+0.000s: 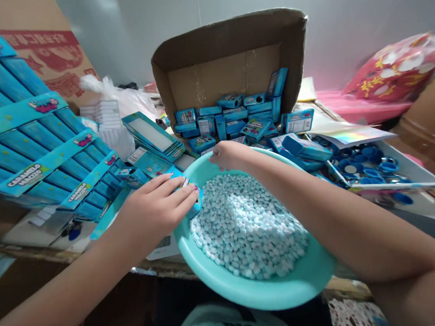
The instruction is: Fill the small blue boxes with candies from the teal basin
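The left hand (pixel 161 199) clasps a box (pixel 197 205) at the left rim of the basin (pixel 250 294), likely for steadiness; the right hand (pixel 228 155) curls, contents hidden.

The left hand (pixel 160 202) partly hides a blue box (pixel 197 208), display boxes (pixel 43 145) leave view at nine o'clock, and a red bag (pixel 394 70) blurs at two o'clock.

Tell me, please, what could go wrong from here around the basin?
The small blue box in the left hand is at the rim of the basin, so it might slip in among the pellets. The basin seems to reach past the table edge; a bump could tip it. The piled boxes behind might slide if the right hand brushes them.
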`<state>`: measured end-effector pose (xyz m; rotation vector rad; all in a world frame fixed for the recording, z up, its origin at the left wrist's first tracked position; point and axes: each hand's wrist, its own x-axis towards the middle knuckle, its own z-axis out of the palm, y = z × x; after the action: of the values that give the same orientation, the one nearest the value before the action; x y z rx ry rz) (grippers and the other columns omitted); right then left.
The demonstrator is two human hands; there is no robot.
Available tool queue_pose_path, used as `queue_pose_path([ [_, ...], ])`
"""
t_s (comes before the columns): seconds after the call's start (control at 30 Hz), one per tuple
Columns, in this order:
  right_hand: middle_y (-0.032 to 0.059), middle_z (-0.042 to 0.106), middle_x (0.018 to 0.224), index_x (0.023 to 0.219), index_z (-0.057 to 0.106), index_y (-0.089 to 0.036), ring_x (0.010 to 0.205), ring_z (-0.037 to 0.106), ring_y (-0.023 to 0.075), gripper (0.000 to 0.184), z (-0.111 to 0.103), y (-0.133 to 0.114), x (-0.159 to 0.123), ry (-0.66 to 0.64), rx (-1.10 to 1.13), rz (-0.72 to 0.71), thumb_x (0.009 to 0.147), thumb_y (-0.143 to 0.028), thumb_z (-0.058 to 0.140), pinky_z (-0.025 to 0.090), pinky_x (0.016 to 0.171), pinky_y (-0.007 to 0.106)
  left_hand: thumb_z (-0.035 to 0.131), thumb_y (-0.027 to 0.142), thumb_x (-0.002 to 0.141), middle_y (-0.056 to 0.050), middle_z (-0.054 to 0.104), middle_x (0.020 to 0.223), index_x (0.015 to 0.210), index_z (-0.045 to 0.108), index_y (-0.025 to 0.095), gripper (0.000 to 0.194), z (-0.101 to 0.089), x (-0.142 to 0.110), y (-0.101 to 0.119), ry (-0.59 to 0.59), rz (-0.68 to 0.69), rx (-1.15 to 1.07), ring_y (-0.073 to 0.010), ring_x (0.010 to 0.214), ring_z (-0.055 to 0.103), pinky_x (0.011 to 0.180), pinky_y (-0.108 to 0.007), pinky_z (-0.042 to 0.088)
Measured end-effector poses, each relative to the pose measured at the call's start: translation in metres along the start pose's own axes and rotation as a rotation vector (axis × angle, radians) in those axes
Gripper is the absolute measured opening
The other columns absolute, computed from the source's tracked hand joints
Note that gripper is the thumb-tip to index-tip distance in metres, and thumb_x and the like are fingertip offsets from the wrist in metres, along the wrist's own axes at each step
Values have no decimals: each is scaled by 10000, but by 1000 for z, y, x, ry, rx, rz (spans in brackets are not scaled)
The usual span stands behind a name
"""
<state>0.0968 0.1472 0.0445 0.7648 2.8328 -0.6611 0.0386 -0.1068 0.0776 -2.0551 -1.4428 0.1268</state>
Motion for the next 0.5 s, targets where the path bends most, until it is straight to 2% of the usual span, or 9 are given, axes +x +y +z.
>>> queue_pose_path([
  [0.1,41,775,801,810,714,-193,664,689,189,243,0,0,-1,1,-7,-2,905,-380,590,438,580,284,459,112,982,-50,738,1237,1235,692,231,363,0,0,1,-2,-23,-27,-276,1110,681,920,-442,522],
  [0.3,26,774,806,848,696,-199,669,688,178,225,3,2,0,11,-2,-17,911,-385,585,418,564,276,485,71,961,-43,746,1221,1222,693,201,358,-3,-3,1,-7,-41,24,-301,1047,681,806,-442,481],
  [0.5,19,761,761,762,648,-201,623,666,164,238,6,4,3,27,3,-24,902,-383,585,398,556,282,504,92,965,-12,741,1237,1274,668,248,383,-6,-8,0,-17,-125,-50,-287,1029,672,801,-438,454],
])
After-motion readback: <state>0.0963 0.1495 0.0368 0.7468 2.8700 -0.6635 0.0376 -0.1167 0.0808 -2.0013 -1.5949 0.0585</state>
